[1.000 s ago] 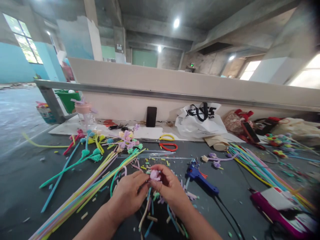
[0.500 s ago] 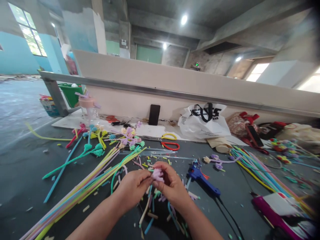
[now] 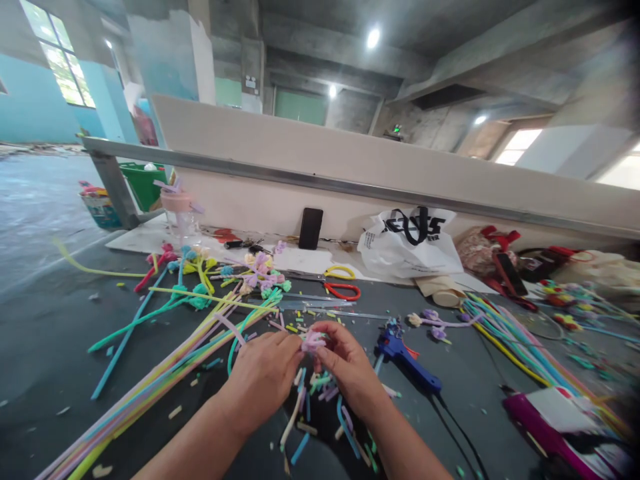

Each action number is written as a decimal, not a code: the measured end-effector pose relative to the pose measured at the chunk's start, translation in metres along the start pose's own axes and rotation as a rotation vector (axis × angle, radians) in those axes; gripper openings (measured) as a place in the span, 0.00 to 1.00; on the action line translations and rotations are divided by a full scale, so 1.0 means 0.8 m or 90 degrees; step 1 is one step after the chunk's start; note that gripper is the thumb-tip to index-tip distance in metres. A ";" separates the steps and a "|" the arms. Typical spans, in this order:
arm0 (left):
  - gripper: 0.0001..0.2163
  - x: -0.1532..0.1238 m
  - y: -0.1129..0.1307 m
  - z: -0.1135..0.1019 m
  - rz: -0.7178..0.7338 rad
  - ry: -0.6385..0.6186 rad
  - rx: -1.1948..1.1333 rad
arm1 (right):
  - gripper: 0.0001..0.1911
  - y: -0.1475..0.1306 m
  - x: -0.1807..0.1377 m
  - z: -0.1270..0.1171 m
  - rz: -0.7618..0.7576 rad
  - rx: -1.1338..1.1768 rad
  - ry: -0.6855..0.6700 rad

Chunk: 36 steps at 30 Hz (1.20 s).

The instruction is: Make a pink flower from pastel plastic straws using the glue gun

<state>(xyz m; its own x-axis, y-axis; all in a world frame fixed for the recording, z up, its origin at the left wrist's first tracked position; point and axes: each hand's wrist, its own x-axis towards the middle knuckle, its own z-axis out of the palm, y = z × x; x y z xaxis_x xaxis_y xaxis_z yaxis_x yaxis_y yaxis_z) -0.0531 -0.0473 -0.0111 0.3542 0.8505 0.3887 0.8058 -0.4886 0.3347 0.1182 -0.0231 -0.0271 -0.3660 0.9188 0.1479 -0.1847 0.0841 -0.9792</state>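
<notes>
Between my fingertips, above the dark tabletop, is a small lilac pipe-cleaner flower (image 3: 313, 341) with looped petals. My left hand (image 3: 267, 367) is closed in a pinch at its left side, back of the hand upward. A lilac stem (image 3: 230, 327) juts out beyond that hand's knuckles. On the flower's right side, my right hand (image 3: 347, 367) grips it between thumb and curled fingers. The exact pinch points are partly hidden. Below the hands lie short cut pieces of pipe cleaner (image 3: 325, 387) in several colours. A blue glue gun (image 3: 407, 360) lies to the right.
A long bundle of pipe cleaners (image 3: 165, 373) stretches across the left. Finished flowers (image 3: 260, 270), scissors (image 3: 343, 290) and a phone (image 3: 311, 229) are farther back. A white bag (image 3: 410, 243) stands behind the glue gun. At lower right is a magenta-and-white object (image 3: 555, 420).
My left hand has turned over somewhat, and the lilac stem behind it has swung up and left. A yellow pipe cleaner now crosses the top of the bundle. The view has shifted slightly.
</notes>
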 end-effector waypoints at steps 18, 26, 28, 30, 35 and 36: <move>0.12 0.005 -0.002 0.009 -0.047 -0.026 -0.193 | 0.17 -0.007 -0.006 0.007 -0.038 0.059 -0.002; 0.13 0.010 0.010 -0.003 -0.275 -0.191 -0.839 | 0.25 -0.019 -0.013 0.007 -0.054 0.120 -0.047; 0.14 0.009 0.012 -0.005 -0.288 -0.235 -0.891 | 0.25 -0.019 -0.015 0.008 -0.050 0.114 -0.071; 0.14 0.008 0.014 -0.007 -0.291 -0.252 -0.897 | 0.22 -0.018 -0.015 0.009 -0.062 0.112 -0.057; 0.15 0.008 0.012 -0.003 -0.283 -0.237 -0.818 | 0.17 -0.012 -0.011 0.008 -0.041 0.078 -0.004; 0.15 0.008 0.011 -0.002 -0.280 -0.233 -0.805 | 0.16 -0.012 -0.011 0.008 -0.038 0.074 -0.002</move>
<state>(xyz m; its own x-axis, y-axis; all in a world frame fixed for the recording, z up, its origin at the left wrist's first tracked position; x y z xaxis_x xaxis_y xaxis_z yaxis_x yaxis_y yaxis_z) -0.0442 -0.0460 -0.0045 0.4476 0.8849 -0.1287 -0.0202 0.1539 0.9879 0.1176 -0.0341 -0.0182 -0.3539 0.9122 0.2066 -0.3112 0.0935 -0.9457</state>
